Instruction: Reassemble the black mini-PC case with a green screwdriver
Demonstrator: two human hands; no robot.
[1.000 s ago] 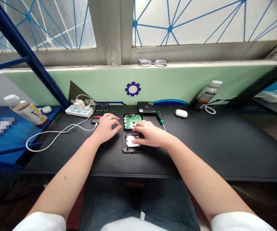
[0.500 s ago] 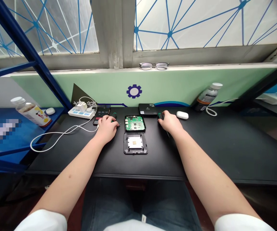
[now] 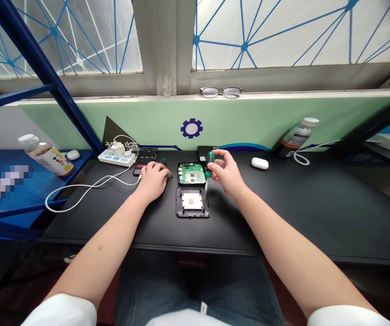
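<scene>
Now my right hand [image 3: 228, 174] has lifted the screwdriver [image 3: 210, 159], grip pinching it beside the circuit board [image 3: 191, 174]; left hand [image 3: 152, 179] stays curled, grip unclear.

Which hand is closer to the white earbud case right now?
Right. The right hand, gripping a green-handled screwdriver, sits just left of the earbud case; the left hand rests farther left, beyond the green circuit board.

Circuit board [image 3: 191, 173] lies between your left hand [image 3: 153, 178] and right hand [image 3: 227, 172], screwdriver [image 3: 210, 164] in the right, case shell [image 3: 192, 202] just before the board, phone [image 3: 144, 162] behind your left hand.
</scene>
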